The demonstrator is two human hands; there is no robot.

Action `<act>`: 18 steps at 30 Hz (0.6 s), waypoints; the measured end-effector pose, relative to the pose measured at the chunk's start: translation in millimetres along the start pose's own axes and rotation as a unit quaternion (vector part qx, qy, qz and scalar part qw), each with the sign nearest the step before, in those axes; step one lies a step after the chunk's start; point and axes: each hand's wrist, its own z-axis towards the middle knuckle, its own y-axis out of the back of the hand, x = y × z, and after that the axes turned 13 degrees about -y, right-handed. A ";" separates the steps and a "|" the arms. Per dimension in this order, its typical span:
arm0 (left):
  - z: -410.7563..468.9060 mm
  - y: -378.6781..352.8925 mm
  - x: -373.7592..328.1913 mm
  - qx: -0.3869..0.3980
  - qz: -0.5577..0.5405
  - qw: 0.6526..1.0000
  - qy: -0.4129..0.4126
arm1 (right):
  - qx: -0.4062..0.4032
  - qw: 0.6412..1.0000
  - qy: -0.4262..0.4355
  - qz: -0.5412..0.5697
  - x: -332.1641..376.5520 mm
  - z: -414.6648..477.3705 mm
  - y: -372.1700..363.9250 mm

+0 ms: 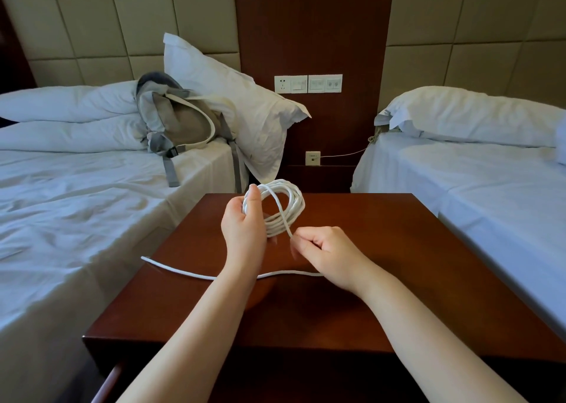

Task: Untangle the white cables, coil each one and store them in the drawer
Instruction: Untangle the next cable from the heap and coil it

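Observation:
A coil of white cable [289, 202] with several loops is held upright above the dark red nightstand [382, 249]. My left hand [245, 225] grips the coil's left side, thumb up along the loops. One strand crosses the coil's front down to my right hand [321, 249], which pinches it in curled fingers. The cable's loose tail [177, 270] lies on the nightstand top, runs under both forearms and ends past the left edge. At the bottom left a drawer front [107, 381] juts out a little; its inside is hidden.
A bed with white sheets [76, 219] stands left, with a grey backpack [180, 127] and a pillow [232, 96] on it. Another white bed [474, 188] stands right. Wall sockets [307, 83] and a thin cord [343, 154] are behind the nightstand.

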 end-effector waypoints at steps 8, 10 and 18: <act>7.9 2.9 -24.6 0.007 -0.189 0.981 0.039 | 0.043 0.982 -0.056 0.175 2.5 0.5 17.7; 7.2 2.8 -31.5 0.039 -0.217 0.975 0.027 | 0.018 0.978 -0.075 0.195 -2.1 1.9 21.3; 0.4 0.5 -41.3 0.175 -0.248 0.952 0.034 | 0.048 0.910 -0.066 0.407 -14.1 5.3 33.1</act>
